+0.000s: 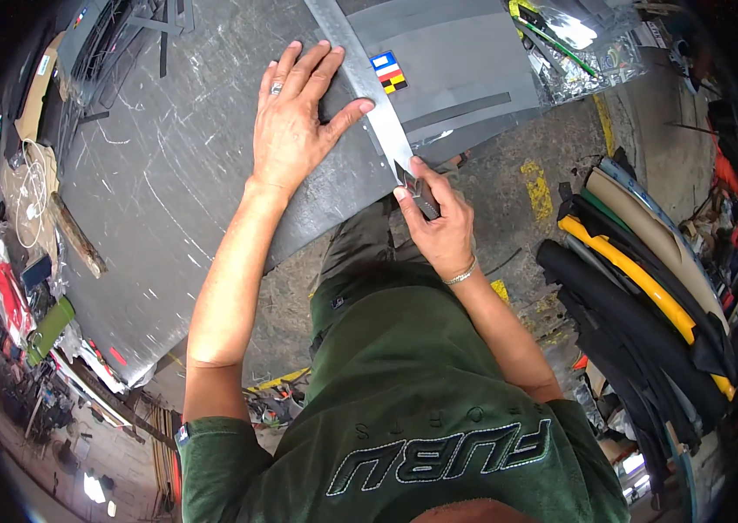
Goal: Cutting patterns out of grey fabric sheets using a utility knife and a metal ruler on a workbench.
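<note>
Left hand [291,122] flat, fingers spread, pinning steel ruler [360,78] on bench [169,200]. Right hand [439,222] closed tight on knife [417,187]. Grey sheet [465,78] looks thin, floppy, slippery; hold near the cut.

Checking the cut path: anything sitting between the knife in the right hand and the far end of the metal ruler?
Nothing visible. The right hand holds the knife against the metal ruler at the grey sheet's near edge. The left hand presses beside the ruler, thumb on it. The colour-striped tag lies just right of the ruler.
</note>
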Available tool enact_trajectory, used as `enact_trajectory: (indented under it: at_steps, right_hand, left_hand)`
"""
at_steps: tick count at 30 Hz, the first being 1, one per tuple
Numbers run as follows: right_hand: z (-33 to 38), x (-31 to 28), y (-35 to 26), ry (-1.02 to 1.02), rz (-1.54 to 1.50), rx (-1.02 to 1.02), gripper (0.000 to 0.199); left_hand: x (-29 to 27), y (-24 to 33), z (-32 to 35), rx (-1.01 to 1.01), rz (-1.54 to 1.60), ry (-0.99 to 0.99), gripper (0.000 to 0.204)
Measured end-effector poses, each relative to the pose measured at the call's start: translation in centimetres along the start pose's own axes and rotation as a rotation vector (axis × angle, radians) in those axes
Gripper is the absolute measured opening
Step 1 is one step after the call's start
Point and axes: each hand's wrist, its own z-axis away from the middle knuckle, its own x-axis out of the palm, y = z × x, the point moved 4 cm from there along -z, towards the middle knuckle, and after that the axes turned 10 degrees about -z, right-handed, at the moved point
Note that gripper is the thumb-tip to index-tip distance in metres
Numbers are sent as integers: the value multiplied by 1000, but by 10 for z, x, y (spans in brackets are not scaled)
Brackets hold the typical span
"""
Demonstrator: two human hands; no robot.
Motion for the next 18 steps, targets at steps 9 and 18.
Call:
enact_trajectory:
  at_steps: [9, 18]
  right_hand:
    - [-1, 0, 0, 3, -6, -10, 52]
    - [0, 0, 1, -2, -7, -12, 53]
  left_hand:
    - [0, 0, -1, 11, -16, -6, 75]
    - [1, 0, 0, 23, -35, 2, 74]
